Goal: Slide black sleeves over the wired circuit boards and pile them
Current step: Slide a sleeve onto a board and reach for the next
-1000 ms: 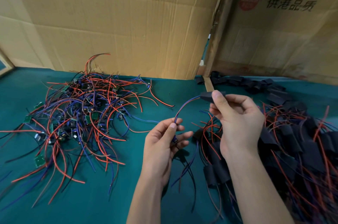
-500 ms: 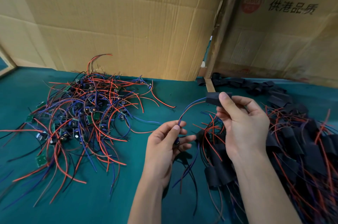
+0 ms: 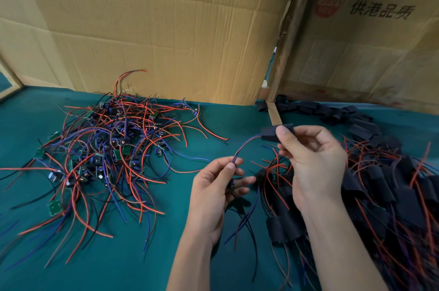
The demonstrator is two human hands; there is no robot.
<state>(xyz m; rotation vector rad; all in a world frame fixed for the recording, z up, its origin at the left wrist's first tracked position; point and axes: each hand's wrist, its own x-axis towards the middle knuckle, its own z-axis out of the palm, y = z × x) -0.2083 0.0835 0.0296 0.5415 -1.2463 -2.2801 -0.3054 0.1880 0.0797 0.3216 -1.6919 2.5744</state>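
1. Both hands had barely shifted since earlier, rising slightly
2. Right hand [image 3: 316, 162] pinched the black sleeve [image 3: 273, 133]; left hand [image 3: 217, 186] pinched its wires [image 3: 242, 148], left of the sleeved pile [image 3: 389, 195]
3. Hard tugging might pull wires loose

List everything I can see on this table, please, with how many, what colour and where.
Bare wired boards: one heap, too many to count; green boards, red, blue, black wires; left.
Sleeved boards: one heap; black, red wires; right.
Empty sleeves: many, black, back right.
Held sleeve: one, black, centre.
Held wires: blue and red, between hands.
Table cloth: teal.
Cardboard: brown, behind.
Left hand: pinches wires.
Right hand: holds sleeve.
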